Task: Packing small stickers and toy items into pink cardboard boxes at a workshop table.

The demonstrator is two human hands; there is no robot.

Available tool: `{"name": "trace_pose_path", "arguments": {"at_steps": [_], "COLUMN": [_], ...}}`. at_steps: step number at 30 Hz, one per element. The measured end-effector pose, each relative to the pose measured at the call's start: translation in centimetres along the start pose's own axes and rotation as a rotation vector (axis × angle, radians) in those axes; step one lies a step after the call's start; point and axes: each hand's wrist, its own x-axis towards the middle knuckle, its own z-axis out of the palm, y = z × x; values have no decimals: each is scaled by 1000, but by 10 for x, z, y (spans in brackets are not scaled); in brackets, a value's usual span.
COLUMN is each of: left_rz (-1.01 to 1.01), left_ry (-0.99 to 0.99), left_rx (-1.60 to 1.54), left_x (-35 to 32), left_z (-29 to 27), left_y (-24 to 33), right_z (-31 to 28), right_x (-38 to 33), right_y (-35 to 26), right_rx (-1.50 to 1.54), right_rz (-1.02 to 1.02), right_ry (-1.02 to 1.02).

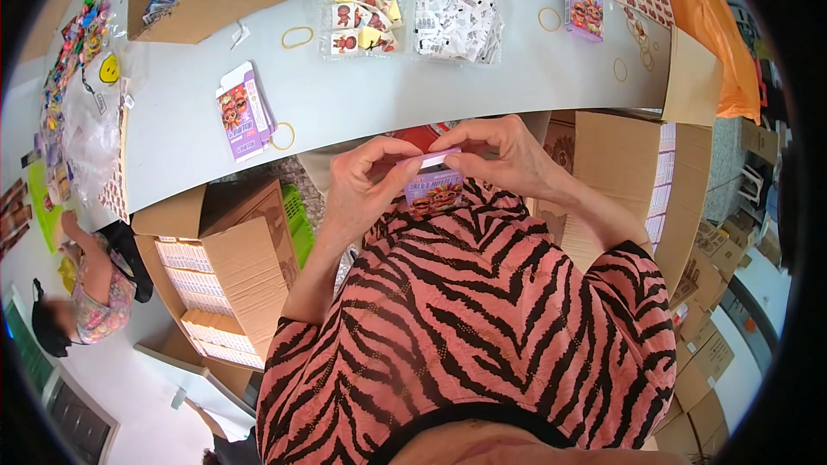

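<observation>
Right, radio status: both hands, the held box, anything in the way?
Left hand, right hand: both gripping purple box at its upper end. Box: just short of table. No obstruction visible at hands.

1 head-worn fisheye view, from above, facing down, near the left hand [360, 179] and right hand [510, 155]

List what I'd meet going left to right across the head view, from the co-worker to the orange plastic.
Co-worker in a floral top → open carton packed with boxes → left hand → purple box held in both hands → right hand → orange plastic.
</observation>
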Motion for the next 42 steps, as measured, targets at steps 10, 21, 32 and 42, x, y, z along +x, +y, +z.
{"name": "trace_pose_path", "arguments": {"at_steps": [10, 21, 32, 42], "left_rz": [-62, 219, 297, 37], "left_ry": [-43, -16, 9, 181], "left_rx": [-46, 169, 100, -100], "left_x": [3, -13, -19, -1], "left_z": [2, 2, 13, 29], "left_y": [2, -28, -45, -15], "right_z": [5, 5, 20, 11], "right_x": [-2, -4, -10, -11], "right_y": [13, 45, 44, 29], "right_rx": [-165, -456, -92, 267], "right_rz": [-195, -609, -262, -165], "right_ry": [48, 103, 93, 252]}}
